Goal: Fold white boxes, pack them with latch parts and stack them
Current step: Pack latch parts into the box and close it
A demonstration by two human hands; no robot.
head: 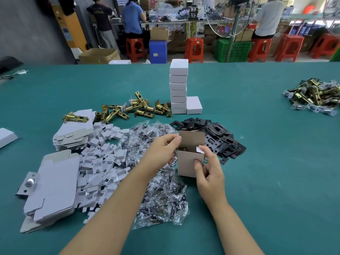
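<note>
An open white box stands upright above the bags, its lid flap up and a brass latch showing inside. My right hand grips its right wall and front. My left hand pinches at the box's left rim. A tall stack of closed white boxes stands behind, with one more closed box beside it. Brass latches lie left of the stack. Black plates lie right of the box. Clear screw bags spread under my hands. Flat box blanks are piled at left.
White card inserts are scattered between the blanks and the bags. A second pile of blanks carries one latch. Another latch heap sits far right. Beyond the green table, people sit at benches among red stools.
</note>
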